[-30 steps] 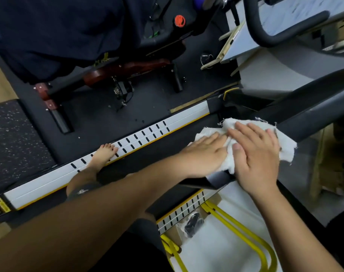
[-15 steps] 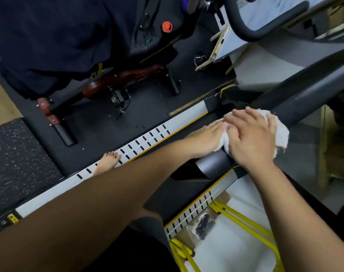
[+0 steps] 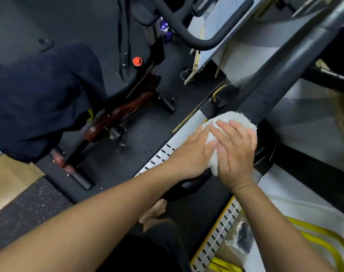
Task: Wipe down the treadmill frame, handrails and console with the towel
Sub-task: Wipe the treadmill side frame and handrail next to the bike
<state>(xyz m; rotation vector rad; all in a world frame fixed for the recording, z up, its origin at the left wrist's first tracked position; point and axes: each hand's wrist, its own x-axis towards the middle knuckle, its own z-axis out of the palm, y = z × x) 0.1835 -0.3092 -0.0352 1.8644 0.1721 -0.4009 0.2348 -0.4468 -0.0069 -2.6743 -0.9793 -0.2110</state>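
A white towel (image 3: 231,117) is bunched over the dark handrail (image 3: 275,85) of the treadmill, which runs diagonally from the upper right down to its rounded end near the centre. My left hand (image 3: 190,154) lies on the towel's left side with the fingers laid over it. My right hand (image 3: 236,152) presses on the towel's right side, fingers spread and fairly straight. The two hands touch each other. Below the rail lie the silver slotted side rail (image 3: 163,156) and the black belt (image 3: 198,209).
An exercise bike with a red knob (image 3: 137,61) and a dark blue cloth (image 3: 39,105) over it stand to the left on black matting. A bare foot (image 3: 153,213) rests on the belt. A second slotted rail (image 3: 216,244) and yellow bars (image 3: 324,242) lie at lower right.
Both hands have slid the towel up along the handrail, away from its rounded end. The towel has gathered into a tighter bunch. The view has swung, so the bike sits higher in frame.
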